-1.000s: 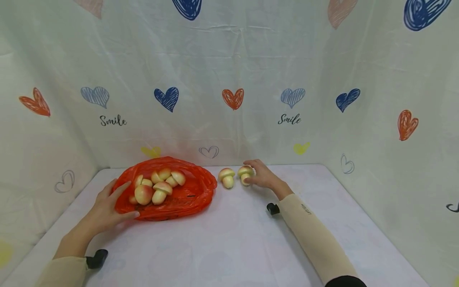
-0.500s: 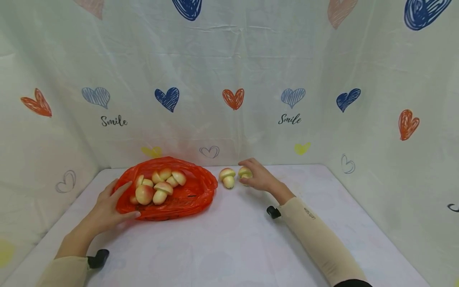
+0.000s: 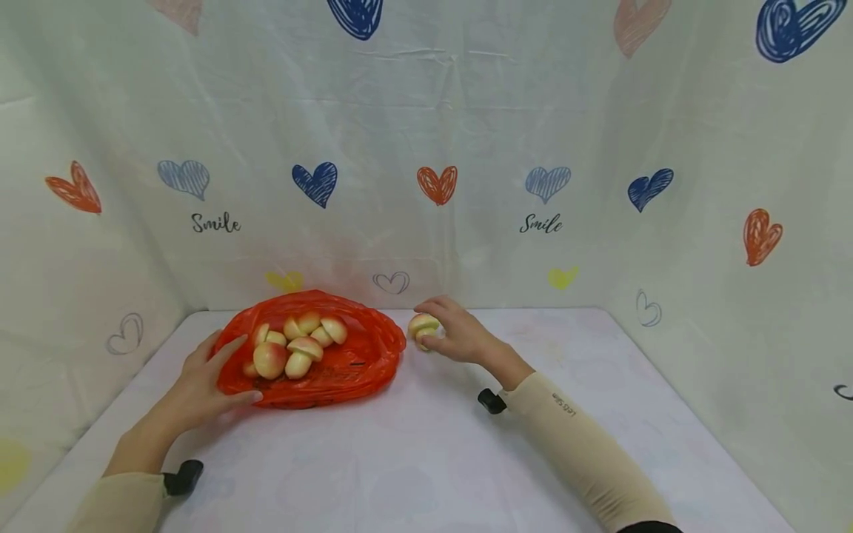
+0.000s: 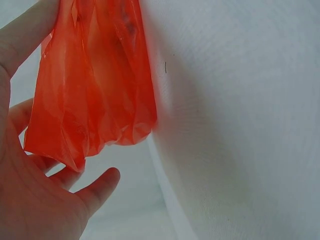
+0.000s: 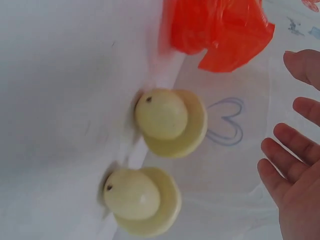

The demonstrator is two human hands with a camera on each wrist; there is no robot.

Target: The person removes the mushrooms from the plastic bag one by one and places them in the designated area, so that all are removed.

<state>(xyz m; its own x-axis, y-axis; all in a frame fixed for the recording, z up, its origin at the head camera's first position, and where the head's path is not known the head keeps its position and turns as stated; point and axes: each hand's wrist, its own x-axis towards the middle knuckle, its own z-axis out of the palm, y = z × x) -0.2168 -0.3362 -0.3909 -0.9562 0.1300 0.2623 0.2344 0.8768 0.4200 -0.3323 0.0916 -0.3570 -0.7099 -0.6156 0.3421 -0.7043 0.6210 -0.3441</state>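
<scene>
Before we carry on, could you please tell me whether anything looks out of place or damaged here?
Nothing looks plainly damaged. The only mild oddity: two mushrooms sit on the white table outside the red bag, while the others lie inside it.

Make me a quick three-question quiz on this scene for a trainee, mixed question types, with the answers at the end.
1. Multiple choice: Which hand is at the red bag in the head view? A) right only B) left only C) both D) neither
2. True or false: In the right wrist view, just one mushroom is outside the red bag.
3. Short answer: In the head view, what partly covers the mushroom on the table?

Key:
1. B, the left hand.
2. False: two show, an upper mushroom and a lower mushroom.
3. The right hand.
</scene>
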